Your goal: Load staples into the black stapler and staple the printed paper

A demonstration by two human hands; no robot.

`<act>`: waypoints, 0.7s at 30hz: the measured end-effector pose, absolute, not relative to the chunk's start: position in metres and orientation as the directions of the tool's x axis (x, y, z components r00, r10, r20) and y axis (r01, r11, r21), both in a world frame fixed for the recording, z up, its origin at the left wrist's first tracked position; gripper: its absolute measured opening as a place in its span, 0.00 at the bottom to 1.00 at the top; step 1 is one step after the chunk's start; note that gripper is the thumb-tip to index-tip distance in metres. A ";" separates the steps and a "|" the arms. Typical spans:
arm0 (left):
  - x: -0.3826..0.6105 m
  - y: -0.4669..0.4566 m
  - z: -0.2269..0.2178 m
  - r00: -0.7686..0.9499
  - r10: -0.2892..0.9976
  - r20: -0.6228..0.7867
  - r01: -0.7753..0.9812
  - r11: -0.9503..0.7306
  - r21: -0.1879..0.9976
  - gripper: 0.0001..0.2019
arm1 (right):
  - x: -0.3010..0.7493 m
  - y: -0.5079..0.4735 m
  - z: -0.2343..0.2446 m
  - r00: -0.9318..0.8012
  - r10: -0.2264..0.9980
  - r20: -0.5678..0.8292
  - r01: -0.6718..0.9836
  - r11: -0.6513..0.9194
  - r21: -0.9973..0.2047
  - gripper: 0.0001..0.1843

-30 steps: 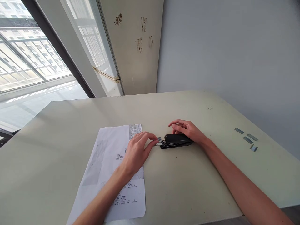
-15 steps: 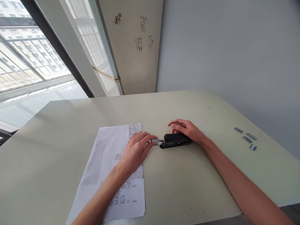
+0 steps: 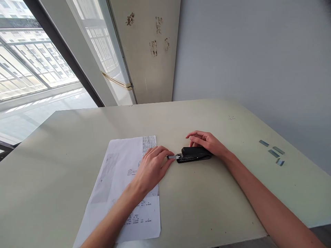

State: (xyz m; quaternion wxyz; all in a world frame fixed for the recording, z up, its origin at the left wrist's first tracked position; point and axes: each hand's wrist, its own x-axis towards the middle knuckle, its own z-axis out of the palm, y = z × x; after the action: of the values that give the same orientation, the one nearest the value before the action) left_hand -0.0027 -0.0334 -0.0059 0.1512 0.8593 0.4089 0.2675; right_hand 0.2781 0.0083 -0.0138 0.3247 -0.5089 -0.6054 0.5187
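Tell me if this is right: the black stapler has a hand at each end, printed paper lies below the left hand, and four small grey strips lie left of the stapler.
One part is wrong: the four small grey strips lie to the right of the black stapler, not left of it, as the head view shows. The rest stands.

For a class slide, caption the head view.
Left fingers at the metal piece jutting from a black stapler, right hand at its rear.
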 end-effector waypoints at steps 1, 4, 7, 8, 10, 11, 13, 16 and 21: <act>-0.002 -0.033 -0.006 0.527 0.783 0.332 0.623 -0.621 0.476 0.08 | 0.278 0.008 -0.014 -0.271 0.953 -0.135 0.279 -0.057 -0.959 0.23; -0.004 -0.031 -0.007 0.531 0.788 0.310 0.633 -0.613 0.473 0.09 | 0.278 0.008 -0.013 -0.268 0.954 -0.136 0.274 -0.060 -0.960 0.22; -0.014 -0.024 -0.003 0.553 0.795 0.248 0.623 -0.593 0.511 0.10 | 0.278 0.008 -0.012 -0.261 0.955 -0.141 0.274 -0.067 -0.960 0.22; -0.019 -0.021 -0.001 0.577 0.788 0.216 0.604 -0.590 0.536 0.11 | 0.278 0.008 -0.012 -0.257 0.957 -0.138 0.261 -0.069 -0.963 0.22; -0.027 -0.016 0.002 0.643 0.749 0.162 0.544 -0.595 0.592 0.12 | 0.277 0.007 -0.012 -0.242 0.962 -0.124 0.187 -0.079 -0.979 0.21; -0.030 -0.014 0.004 0.673 0.725 0.145 0.511 -0.598 0.618 0.12 | 0.276 0.007 -0.012 -0.232 0.965 -0.121 0.134 -0.092 -0.987 0.21; -0.032 -0.013 0.005 0.715 0.685 0.143 0.449 -0.605 0.658 0.12 | 0.274 0.006 -0.012 -0.215 0.969 -0.123 0.035 -0.119 -0.992 0.21; -0.027 -0.016 0.003 0.732 0.655 0.188 0.379 -0.620 0.687 0.11 | 0.271 0.004 -0.013 -0.211 0.969 -0.126 -0.035 -0.136 -0.990 0.23; -0.011 -0.022 -0.007 0.689 0.673 0.267 0.403 -0.663 0.631 0.13 | 0.264 0.001 -0.014 -0.252 0.962 -0.102 -0.067 -0.122 -0.990 0.27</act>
State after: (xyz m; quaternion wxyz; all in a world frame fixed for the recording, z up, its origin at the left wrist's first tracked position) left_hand -0.0114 -0.0221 -0.0067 0.2727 0.8777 0.3068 0.2475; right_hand 0.2642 0.0006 -0.0142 0.4245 -0.4403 -0.5086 0.6059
